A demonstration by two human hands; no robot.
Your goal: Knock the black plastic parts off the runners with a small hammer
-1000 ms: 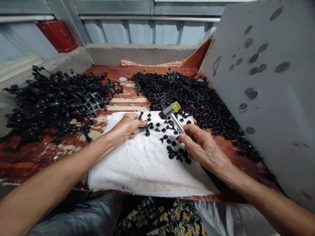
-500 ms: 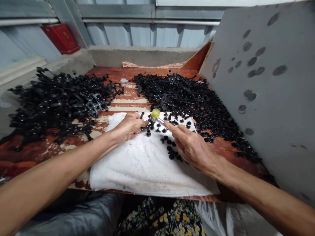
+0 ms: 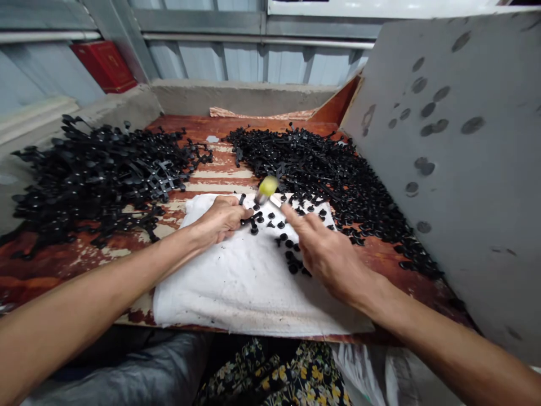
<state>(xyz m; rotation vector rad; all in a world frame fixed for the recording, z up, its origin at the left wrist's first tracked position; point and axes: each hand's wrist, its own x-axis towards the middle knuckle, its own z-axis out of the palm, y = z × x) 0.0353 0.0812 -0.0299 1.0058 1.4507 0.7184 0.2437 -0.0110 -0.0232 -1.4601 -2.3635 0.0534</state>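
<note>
My left hand (image 3: 226,217) is closed on a black branched part (image 3: 254,222) with knobbed ends, which sticks out past the fingertips over the white cloth (image 3: 220,293). In my right hand (image 3: 325,248) is a small mallet (image 3: 267,187), its yellow end face upward. The forefinger lies along its metal handle. The mallet's head is smeared by motion and hangs just above the black part. Loose black round-headed pieces (image 3: 289,243) lie scattered on the cloth, near and partly behind my right hand.
A heap of black branched parts (image 3: 97,175) covers the left of the worn wooden table (image 3: 224,173). Another black heap (image 3: 321,163) spreads along the right, against a grey spotted panel (image 3: 456,169). A low concrete ledge (image 3: 253,97) runs along the back.
The mallet's head has risen slightly away from the black part, and my right hand has tilted with it. My left hand stays almost in place. The view has shifted a little.
</note>
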